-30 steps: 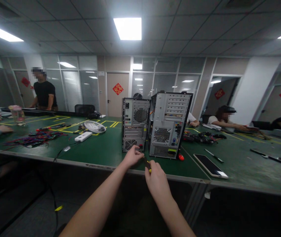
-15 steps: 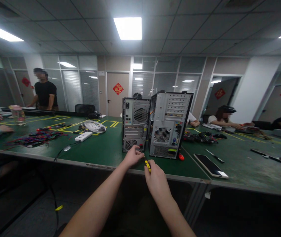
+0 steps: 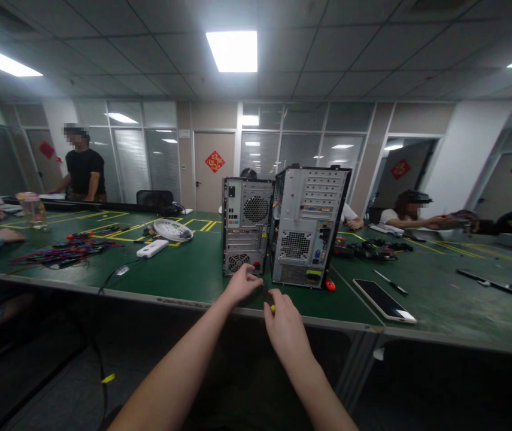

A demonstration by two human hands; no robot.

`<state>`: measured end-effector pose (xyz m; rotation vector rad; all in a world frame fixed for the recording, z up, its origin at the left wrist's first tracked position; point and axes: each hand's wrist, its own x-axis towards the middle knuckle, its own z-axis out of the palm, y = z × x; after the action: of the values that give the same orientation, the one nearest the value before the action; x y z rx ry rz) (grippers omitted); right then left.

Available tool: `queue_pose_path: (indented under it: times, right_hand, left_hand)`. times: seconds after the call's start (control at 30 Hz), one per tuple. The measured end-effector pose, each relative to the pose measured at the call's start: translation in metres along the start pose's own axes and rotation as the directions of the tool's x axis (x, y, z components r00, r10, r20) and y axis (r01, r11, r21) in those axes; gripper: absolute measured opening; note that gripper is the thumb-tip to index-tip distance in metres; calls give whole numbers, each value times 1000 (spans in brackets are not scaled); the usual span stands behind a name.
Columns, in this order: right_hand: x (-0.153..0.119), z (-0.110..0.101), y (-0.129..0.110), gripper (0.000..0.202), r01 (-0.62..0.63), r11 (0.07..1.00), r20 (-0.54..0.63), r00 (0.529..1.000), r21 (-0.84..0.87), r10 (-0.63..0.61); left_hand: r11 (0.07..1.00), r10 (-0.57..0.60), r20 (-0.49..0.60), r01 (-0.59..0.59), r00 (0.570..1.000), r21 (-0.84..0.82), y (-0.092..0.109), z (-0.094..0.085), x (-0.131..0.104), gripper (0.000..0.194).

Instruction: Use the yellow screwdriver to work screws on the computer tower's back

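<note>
A computer tower (image 3: 247, 233) stands upright on the green table, its back panel with fan grilles facing me. My left hand (image 3: 242, 285) is at its lower right corner, fingers bent and thumb close to them; whatever lies between them is too small to make out. A screwdriver (image 3: 268, 296) with a black and yellow handle is gripped in my right hand (image 3: 284, 317), its front end pointing at the tower's lower edge beside my left fingertips. The screwdriver's tip is hidden. To the right, a second, taller tower (image 3: 298, 206) stands close by, also back panel towards me.
A phone (image 3: 385, 300) and a thin pen-like tool (image 3: 390, 282) lie right of the towers, near a red object (image 3: 330, 285). Left are a white round fan part (image 3: 173, 230), a white power strip (image 3: 152, 248) and tangled cables (image 3: 69, 248). Other people are around the table.
The screwdriver handle has turned in my right hand: its dark side now shows where yellow was. My hands otherwise keep their places. A person at the right has raised an object off the table.
</note>
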<state>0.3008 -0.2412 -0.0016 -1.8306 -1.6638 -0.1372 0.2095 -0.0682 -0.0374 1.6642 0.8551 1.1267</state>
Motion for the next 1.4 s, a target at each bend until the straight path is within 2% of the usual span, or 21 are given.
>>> queue_pose_path:
  times: [0.13, 0.23, 0.37, 0.57, 1.4]
  right_hand:
    - [1, -1, 1, 22, -2, 1000, 21, 1000, -1, 2]
    - [-1, -2, 1, 20, 7, 999, -9, 1000, 37, -7]
    - [-2, -1, -1, 29, 8, 998, -33, 999, 60, -6]
    - [0, -2, -1, 18, -17, 999, -1, 1000, 32, 17]
    - [-4, -2, 4, 28, 90, 996, -10, 996, 20, -90]
  left_hand:
    - [1000, 1, -3, -1, 1000, 1, -3, 0, 1, 46]
    - [1000, -7, 8, 7, 1000, 5, -1, 0, 1, 47]
    - [1000, -18, 3, 18, 1000, 1, 2, 0, -1, 47]
    - [1000, 6, -15, -6, 1000, 7, 1, -1, -1, 45]
    - [1000, -3, -7, 4, 1000, 20, 1, -2, -2, 46]
